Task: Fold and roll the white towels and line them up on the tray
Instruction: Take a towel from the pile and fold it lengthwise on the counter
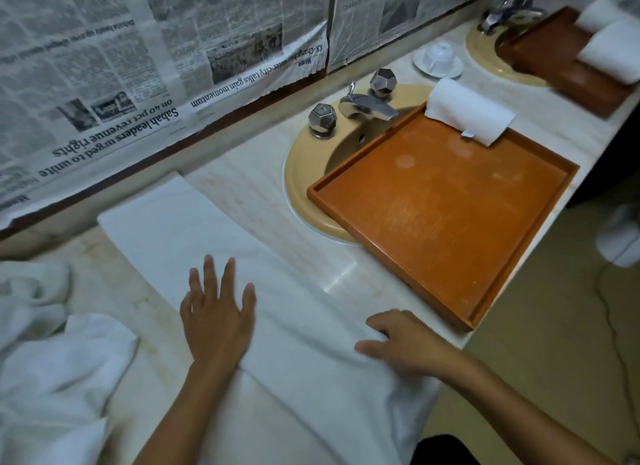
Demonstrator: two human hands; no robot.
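Note:
A long white towel (180, 236) lies folded into a strip on the marble counter, running from the back wall toward me and hanging over the front edge. My left hand (216, 312) presses flat on its middle, fingers straight and spread. My right hand (401, 343) grips the strip's right edge near the counter front, fingers curled into the cloth. An orange wooden tray (450, 274) sits to the right, partly over the sink. One rolled white towel (467, 113) lies at the tray's far end.
A heap of loose white towels (52, 343) lies at the left. A beige sink (301, 173) with a metal faucet (367, 104) sits under the tray. Newspaper (138, 66) covers the wall. A second tray with towels (568, 59) and a white cup (439, 54) stand far right.

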